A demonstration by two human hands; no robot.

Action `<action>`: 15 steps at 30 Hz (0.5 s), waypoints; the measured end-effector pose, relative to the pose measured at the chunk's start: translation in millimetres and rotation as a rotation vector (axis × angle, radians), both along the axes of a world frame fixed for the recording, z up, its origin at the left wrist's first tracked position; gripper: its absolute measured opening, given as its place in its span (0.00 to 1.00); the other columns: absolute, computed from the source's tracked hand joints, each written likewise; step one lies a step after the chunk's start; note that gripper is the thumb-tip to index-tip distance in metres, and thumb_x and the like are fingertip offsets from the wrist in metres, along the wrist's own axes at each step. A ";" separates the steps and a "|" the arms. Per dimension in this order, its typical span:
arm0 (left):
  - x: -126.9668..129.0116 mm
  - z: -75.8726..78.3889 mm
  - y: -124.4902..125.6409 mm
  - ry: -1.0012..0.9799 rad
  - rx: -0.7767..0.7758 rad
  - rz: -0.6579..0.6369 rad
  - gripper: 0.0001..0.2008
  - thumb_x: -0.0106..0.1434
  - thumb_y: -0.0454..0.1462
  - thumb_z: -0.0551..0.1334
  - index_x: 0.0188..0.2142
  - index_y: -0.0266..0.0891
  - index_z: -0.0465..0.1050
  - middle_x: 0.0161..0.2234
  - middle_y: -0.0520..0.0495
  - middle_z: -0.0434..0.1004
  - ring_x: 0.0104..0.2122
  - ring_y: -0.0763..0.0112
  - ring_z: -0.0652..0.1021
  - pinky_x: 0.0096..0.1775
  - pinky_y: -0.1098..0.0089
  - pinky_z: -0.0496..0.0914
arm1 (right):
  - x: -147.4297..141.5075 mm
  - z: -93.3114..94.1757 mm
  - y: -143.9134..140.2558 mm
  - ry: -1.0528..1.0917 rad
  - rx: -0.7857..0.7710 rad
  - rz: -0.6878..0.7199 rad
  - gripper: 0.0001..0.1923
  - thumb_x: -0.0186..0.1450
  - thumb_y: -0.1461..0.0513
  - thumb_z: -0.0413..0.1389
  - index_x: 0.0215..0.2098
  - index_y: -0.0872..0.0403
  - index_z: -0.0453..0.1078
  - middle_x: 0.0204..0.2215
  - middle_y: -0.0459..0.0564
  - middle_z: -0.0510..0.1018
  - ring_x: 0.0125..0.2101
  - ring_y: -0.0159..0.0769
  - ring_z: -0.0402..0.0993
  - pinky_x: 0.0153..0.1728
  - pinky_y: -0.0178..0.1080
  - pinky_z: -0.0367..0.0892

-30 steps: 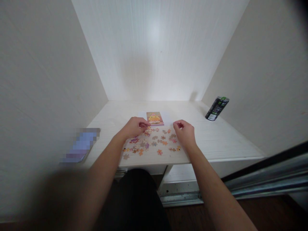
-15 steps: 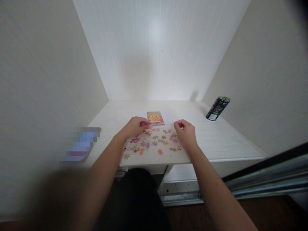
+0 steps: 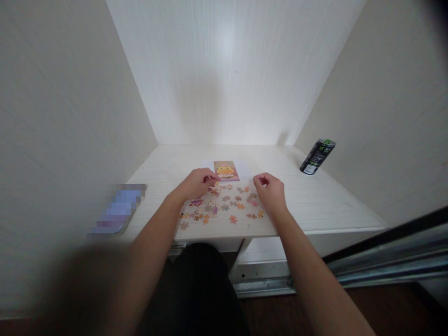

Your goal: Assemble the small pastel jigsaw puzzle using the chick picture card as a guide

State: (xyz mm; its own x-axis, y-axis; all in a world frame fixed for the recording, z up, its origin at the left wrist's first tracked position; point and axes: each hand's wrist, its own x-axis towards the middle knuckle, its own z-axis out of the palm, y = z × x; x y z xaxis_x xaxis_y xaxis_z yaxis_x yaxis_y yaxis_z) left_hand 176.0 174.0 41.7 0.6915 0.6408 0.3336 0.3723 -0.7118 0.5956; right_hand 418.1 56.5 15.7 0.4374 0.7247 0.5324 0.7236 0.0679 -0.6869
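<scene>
Two hands over the loose puzzle pieces [image 3: 224,205], both with fingers curled in. Left hand [image 3: 196,183]: fingers [image 3: 210,176] pinched together at the far edge of the spread, tips right at a piece there; too small to tell whether a piece is actually gripped. Right hand [image 3: 270,192]: fingers [image 3: 261,178] bent into a loose fist, tips near the thumb; can't tell if anything is between them. Right hand sits at the right edge of the pieces, heel just above them.

Pieces lie scattered flat on the counter [image 3: 315,205], between the two hands and toward the near edge; mostly orange, pink, purple and tan. Picture card [image 3: 226,170] with a yellow figure lies flat just beyond the pieces, between the two sets of fingertips. Dark can [image 3: 317,157] stands upright far right by the side wall, well apart from the hands. Blurred flat thing [image 3: 117,210] lies at the counter's left edge.
</scene>
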 end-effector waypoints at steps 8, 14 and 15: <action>1.8 -1.9 -2.3 -0.056 0.006 0.054 0.12 0.64 0.35 0.56 0.41 0.36 0.77 0.33 0.46 0.77 0.25 0.75 0.76 0.29 0.73 0.69 | -1.0 1.4 0.0 0.017 -0.013 -0.017 0.11 0.61 0.58 0.53 0.30 0.54 0.76 0.27 0.49 0.80 0.29 0.37 0.73 0.36 0.38 0.65; 2.6 -1.8 -1.0 -0.091 0.044 0.069 0.11 0.59 0.32 0.60 0.40 0.37 0.78 0.36 0.47 0.74 0.28 0.75 0.74 0.33 0.72 0.69 | -0.9 1.2 -0.5 0.014 -0.015 -0.020 0.12 0.61 0.57 0.53 0.31 0.54 0.76 0.28 0.50 0.80 0.29 0.37 0.73 0.36 0.38 0.65; 2.5 -1.8 -0.4 -0.091 0.045 0.069 0.11 0.58 0.32 0.61 0.40 0.37 0.78 0.36 0.47 0.74 0.28 0.75 0.74 0.33 0.72 0.69 | -0.7 1.0 -0.6 0.013 -0.016 -0.021 0.12 0.61 0.57 0.53 0.31 0.54 0.76 0.28 0.50 0.80 0.29 0.37 0.73 0.36 0.38 0.65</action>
State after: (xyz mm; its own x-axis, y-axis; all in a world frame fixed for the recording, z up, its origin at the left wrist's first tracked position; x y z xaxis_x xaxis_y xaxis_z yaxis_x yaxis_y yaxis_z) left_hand 178.5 173.7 40.0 0.6119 0.6684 0.4229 0.3667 -0.7135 0.5971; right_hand 417.4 55.9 16.8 0.4595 0.7234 0.5153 0.7158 0.0418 -0.6970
